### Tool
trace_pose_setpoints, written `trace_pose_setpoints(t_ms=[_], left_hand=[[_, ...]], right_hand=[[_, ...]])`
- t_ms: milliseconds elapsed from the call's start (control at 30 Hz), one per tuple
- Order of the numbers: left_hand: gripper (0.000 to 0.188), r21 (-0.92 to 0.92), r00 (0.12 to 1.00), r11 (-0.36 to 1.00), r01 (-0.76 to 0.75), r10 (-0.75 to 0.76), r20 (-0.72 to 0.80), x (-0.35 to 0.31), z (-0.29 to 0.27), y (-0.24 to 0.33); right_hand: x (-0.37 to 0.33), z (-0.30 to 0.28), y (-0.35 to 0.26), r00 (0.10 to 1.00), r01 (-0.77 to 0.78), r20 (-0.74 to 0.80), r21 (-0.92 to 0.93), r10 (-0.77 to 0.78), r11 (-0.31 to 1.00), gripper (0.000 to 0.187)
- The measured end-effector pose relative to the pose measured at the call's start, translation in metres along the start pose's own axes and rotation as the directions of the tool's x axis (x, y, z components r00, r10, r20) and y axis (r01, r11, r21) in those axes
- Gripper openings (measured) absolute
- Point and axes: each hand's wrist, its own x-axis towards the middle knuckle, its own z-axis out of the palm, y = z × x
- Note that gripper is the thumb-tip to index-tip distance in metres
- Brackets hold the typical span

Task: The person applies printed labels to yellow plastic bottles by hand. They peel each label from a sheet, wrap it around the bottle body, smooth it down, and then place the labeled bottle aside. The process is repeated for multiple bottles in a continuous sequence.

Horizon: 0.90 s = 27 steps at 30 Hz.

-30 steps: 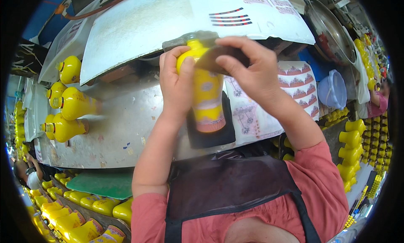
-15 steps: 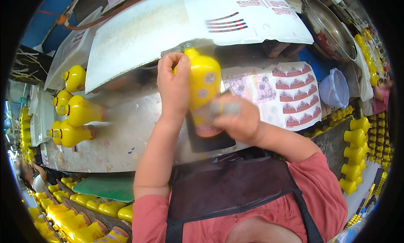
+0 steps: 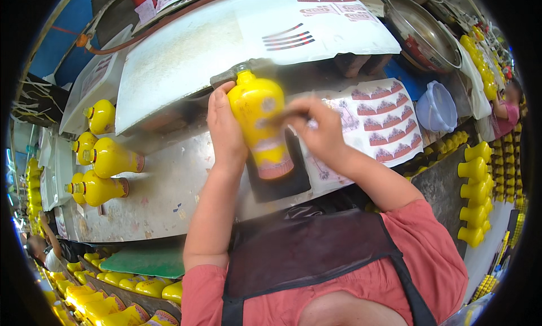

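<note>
A glossy yellow bottle (image 3: 255, 103) lies tilted in front of me, its neck on a dark grey block (image 3: 224, 76) and its pink-patterned base over a black pad (image 3: 276, 186). Small round pale motifs show on its shoulder. My left hand (image 3: 224, 125) is wrapped round its left side, the thumb hidden. On the other side, my right hand (image 3: 323, 131) is closed on a small flat dark-grey tool (image 3: 278, 118), held against or close to the bottle's surface. Motion blurs the tool and fingertips, so contact is hard to tell.
Several yellow bottles (image 3: 110, 156) lie at the left of the metal table (image 3: 164, 196). To the right are a printed pink decal sheet (image 3: 389, 122), a pale bucket (image 3: 437, 108) and a big metal pan (image 3: 420, 29). A white board (image 3: 186, 49) with decal strips stands beyond.
My left hand has slid from the bottle's top to its left side. My right hand with the grey tool has moved farther up the bottle, which is now tilted slightly differently.
</note>
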Motion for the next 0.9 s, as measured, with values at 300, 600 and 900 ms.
trace_pose_setpoints(t_ms=[300, 600, 900], left_hand=[[0.059, -0.364, 0.928, 0.858, 0.364, -0.3, 0.221, -0.011, -0.007, 0.004], [0.067, -0.349, 0.887, 0.815, 0.462, -0.411, 0.212, -0.012, -0.016, 0.008], [0.065, -0.204, 0.933, 0.912, 0.355, -0.359, 0.02, -0.02, -0.027, 0.019]], right_hand=[[-0.041, 0.0, -0.002, 0.9, 0.435, 0.12, -0.166, -0.42, 0.885, 0.022], [-0.021, 0.01, -0.019, 0.811, 0.584, 0.216, -0.341, -0.544, 0.736, 0.012], [-0.025, 0.001, -0.011, 0.847, 0.531, 0.179, -0.312, -0.5, 0.788, 0.017]])
